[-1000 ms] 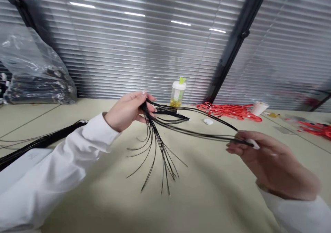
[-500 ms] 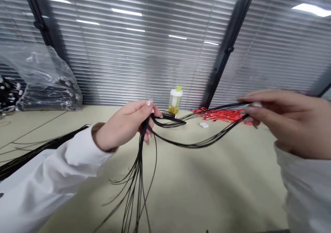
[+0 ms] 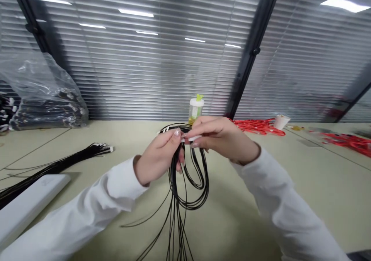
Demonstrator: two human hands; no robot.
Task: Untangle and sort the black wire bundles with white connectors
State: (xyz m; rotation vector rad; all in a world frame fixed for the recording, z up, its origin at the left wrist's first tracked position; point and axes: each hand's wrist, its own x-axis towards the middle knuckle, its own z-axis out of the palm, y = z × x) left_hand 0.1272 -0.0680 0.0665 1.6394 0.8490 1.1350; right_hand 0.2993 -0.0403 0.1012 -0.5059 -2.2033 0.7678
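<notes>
Both my hands meet above the middle of the beige table [image 3: 261, 222]. My left hand [image 3: 158, 158] is closed around a bundle of thin black cords [image 3: 185, 187]. My right hand [image 3: 222, 139] pinches the other end of the same cords beside the left fingers, so the bundle hangs down in a loop. Loose cord ends trail toward the bottom edge of the view. A small white piece shows between the fingertips of both hands.
Another bundle of black cords [image 3: 58, 166] lies on the left, by a long white box [image 3: 26, 207]. A clear plastic bag [image 3: 43, 94] of dark items sits far left. A small bottle with a green cap [image 3: 195, 110] stands behind my hands. Red cords [image 3: 261, 125] lie at the right.
My right hand has swung in from the far right to meet my left hand, folding the stretched cords into a hanging loop. The left hand has stayed near the middle.
</notes>
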